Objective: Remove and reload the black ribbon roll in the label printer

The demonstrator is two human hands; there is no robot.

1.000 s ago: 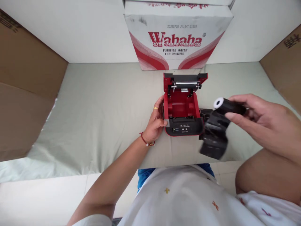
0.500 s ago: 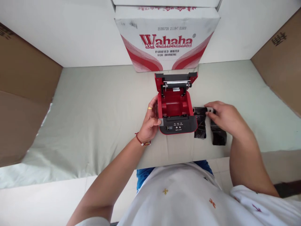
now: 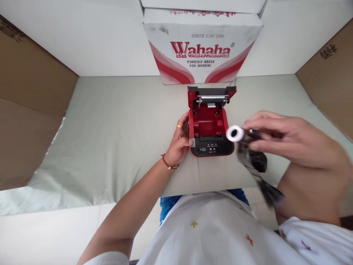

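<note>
A small red printer with a black front panel stands on the table with its lid tipped open toward the back; its paper bay is bare. My left hand grips the printer's left side, thumb on the front corner. My right hand, raised and motion-blurred, is shut on a roll with a white end. A loose strip of black wrapping trails from the roll down toward my lap. Another black piece lies on the table right of the printer.
A white and red Wahaha water carton stands against the wall just behind the printer. Brown cardboard panels flank the table on the left and on the right. A pale green cloth covers the table.
My right hand went down to the table beside the printer, then lifted again with the roll, black wrapping trailing off. My left hand stayed on the printer.
</note>
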